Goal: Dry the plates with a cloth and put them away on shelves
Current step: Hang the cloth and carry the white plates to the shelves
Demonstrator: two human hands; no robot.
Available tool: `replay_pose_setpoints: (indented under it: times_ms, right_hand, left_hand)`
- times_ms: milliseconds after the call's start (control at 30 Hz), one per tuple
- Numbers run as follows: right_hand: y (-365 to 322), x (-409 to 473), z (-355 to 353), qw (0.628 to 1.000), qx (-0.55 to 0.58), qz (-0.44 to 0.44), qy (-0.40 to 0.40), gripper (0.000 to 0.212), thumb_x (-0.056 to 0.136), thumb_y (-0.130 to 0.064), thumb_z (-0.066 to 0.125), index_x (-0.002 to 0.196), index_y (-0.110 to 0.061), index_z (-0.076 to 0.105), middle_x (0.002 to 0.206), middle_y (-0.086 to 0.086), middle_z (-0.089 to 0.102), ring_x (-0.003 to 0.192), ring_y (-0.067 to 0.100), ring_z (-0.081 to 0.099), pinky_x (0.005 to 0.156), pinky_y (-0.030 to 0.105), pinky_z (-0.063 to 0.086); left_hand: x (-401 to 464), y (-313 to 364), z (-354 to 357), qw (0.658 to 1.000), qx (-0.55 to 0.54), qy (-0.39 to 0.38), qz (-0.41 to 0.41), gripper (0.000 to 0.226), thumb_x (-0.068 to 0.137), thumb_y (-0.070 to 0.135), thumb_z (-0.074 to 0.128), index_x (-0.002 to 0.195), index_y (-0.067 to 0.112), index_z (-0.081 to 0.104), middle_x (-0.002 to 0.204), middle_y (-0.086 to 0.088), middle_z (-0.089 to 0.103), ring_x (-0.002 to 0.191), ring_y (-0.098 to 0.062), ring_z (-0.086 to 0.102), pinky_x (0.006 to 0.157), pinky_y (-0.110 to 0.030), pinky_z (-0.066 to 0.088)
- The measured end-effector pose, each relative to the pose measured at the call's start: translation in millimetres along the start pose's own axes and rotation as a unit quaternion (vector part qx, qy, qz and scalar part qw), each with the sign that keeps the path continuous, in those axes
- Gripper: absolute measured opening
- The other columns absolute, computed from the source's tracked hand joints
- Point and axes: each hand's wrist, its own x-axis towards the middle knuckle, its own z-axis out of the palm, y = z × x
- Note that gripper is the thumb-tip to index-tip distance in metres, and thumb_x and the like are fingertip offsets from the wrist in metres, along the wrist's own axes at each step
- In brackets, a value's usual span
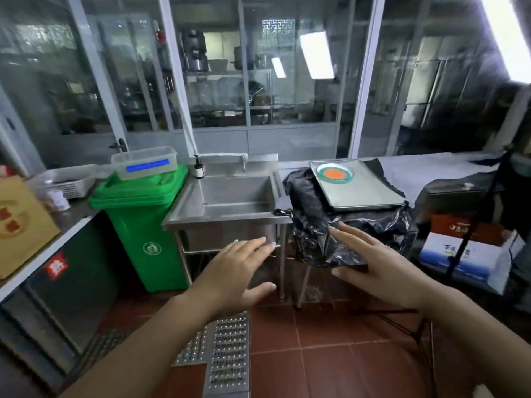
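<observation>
A round plate point(335, 173) with a white rim, a green ring and an orange middle lies at the back left corner of a metal tray point(370, 193). The tray rests on a stand wrapped in black plastic point(310, 208), right of the steel sink point(230, 196). My left hand point(238, 274) and my right hand point(370, 265) are stretched out in front of me, palms facing each other, fingers straight, holding nothing. Both hang in the air well short of the plate. No cloth is in view.
A green wheeled bin point(143, 219) stands left of the sink with a clear lidded box point(145, 163) on top. A counter with a cardboard box point(20, 222) runs along the left. Boxes point(459, 248) and a dark bag sit at right. The floor has red tiles and a metal drain grate point(224, 354).
</observation>
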Motion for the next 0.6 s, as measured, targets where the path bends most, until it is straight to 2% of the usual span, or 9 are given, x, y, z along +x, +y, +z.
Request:
replay_pose_setpoints:
  times_ms: [133, 200, 367, 600]
  right_hand:
    - [76, 44, -12, 0.999, 0.008, 0.032, 0.01, 0.08, 0.078, -0.069, 0.048, 0.148, -0.047, 0.019, 0.16, -0.012, 0.018, 0.146, 0.003, 0.018, 0.116, 0.024, 0.024]
    - [110, 64, -13, 0.998, 0.017, 0.049, 0.018, 0.077, 0.081, -0.063, 0.055, 0.148, -0.046, 0.019, 0.16, -0.01, 0.021, 0.147, 0.004, 0.018, 0.116, 0.024, 0.023]
    - [183, 112, -6, 0.997, 0.005, 0.074, 0.022, 0.078, 0.086, -0.051, 0.064, 0.15, -0.041, 0.021, 0.161, -0.007, 0.021, 0.148, 0.006, 0.017, 0.118, 0.027, 0.023]
    - [278, 210, 2, 0.994, -0.006, 0.112, 0.019, 0.078, 0.088, -0.051, 0.063, 0.152, -0.037, 0.022, 0.161, -0.009, 0.018, 0.147, 0.005, 0.017, 0.115, 0.017, 0.015]
  left_hand:
    - [82, -12, 25, 1.0, -0.016, -0.008, 0.01, 0.092, 0.075, 0.072, 0.018, 0.154, 0.026, 0.018, 0.161, 0.002, 0.02, 0.147, -0.013, 0.02, 0.112, -0.019, -0.007]
    - [120, -19, 37, 0.999, -0.022, -0.02, 0.019, 0.092, 0.075, 0.072, 0.02, 0.154, 0.025, 0.019, 0.16, 0.0, 0.021, 0.147, -0.015, 0.021, 0.112, -0.02, -0.008]
    - [213, -44, 75, 0.999, -0.025, -0.039, 0.028, 0.096, 0.071, 0.075, 0.015, 0.154, 0.027, 0.015, 0.161, 0.002, 0.017, 0.148, -0.014, 0.018, 0.114, -0.02, -0.004]
    - [358, -85, 141, 0.996, -0.038, -0.061, 0.052, 0.097, 0.07, 0.076, 0.015, 0.154, 0.027, 0.014, 0.161, 0.0, 0.018, 0.148, -0.017, 0.018, 0.116, -0.026, -0.002]
